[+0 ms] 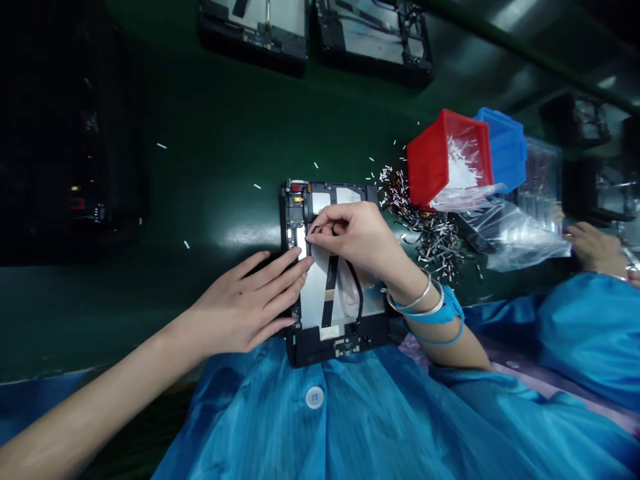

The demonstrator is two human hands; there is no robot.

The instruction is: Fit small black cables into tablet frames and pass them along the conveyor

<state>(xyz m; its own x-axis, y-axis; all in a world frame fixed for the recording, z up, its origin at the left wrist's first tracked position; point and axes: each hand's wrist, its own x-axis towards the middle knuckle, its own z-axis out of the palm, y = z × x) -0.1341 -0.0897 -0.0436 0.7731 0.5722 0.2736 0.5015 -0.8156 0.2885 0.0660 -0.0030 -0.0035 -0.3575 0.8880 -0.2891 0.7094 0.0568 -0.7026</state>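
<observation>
An opened tablet-like device (310,293) lies in front of me at the bench edge, its inner side up with silver plates and black parts showing. My left hand (250,303) rests with fingers stretched out, their tips on the device's left edge. Over the upper middle of the device, my right hand (350,233) pinches thumb and forefinger together; whatever is between them is too small or hidden to name. Below that hand, a black flat ribbon cable (328,310) and a thin black cable (358,293) run down the silver plate.
To the right stand a red bin (427,160) holding white strips and a blue bin (510,150), beside a pile of small dark parts (435,243) and a clear plastic bag (530,240). More devices (255,40) lie at the back. A co-worker's hand (597,250) is at far right.
</observation>
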